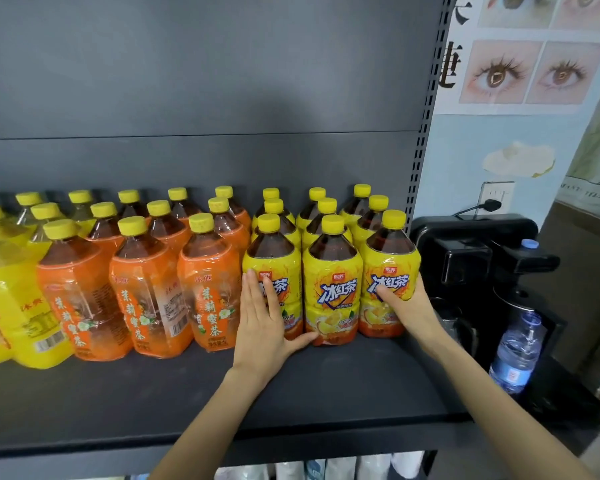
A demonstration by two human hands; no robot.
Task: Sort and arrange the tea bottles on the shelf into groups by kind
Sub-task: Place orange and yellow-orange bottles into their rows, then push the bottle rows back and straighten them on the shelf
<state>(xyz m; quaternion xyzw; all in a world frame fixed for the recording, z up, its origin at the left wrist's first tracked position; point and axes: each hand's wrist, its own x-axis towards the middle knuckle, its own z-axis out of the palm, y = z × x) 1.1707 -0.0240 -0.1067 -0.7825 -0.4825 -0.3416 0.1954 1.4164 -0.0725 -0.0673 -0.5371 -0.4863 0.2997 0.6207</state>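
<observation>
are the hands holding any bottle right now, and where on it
The right hand grips the right front yellow bottle around its label. The left hand only presses flat against the left front yellow bottle.

The shelf is smooth, matt, dark grey painted metal. On the shelf, the orange-labelled tea bottles and yellow-labelled tea bottles are clear plastic wrapped in glossy, wrinkled film that catches glare; their yellow caps are ribbed plastic. Right of the shelf, the dispenser is glossy black plastic, the water bottle clear plastic, and the poster smooth paper.
</observation>
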